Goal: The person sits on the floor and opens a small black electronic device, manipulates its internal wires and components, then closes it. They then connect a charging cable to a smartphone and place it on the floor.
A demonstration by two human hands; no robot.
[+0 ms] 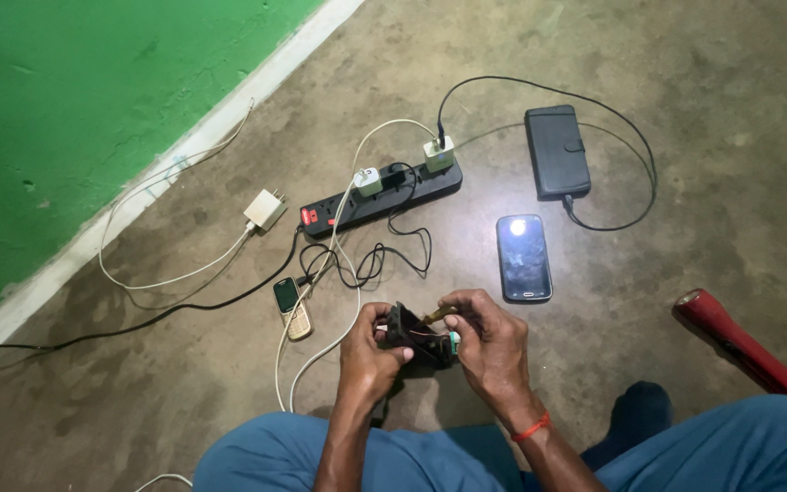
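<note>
- Down low between the knees, the left hand (pixel 368 351) and the right hand (pixel 489 342) close together on a small black device (pixel 416 335), each gripping one side of it; thin red wiring and a greenish part show at its opened edge.
- Just beyond the right hand, a dark smartphone (pixel 524 257) lies flat on the concrete floor (pixel 685 182).
- Farther out past that hand, a black wallet-style phone case (pixel 557 151) rests with a black cable plugged in.
- Beyond both hands, a black power strip (pixel 384 202) carries two white chargers.
- Just left of the left hand, a small keypad phone (pixel 291 308) lies among loose cords.
- Well off to the right, a red cylindrical torch (pixel 740 342) lies on the floor.
</note>
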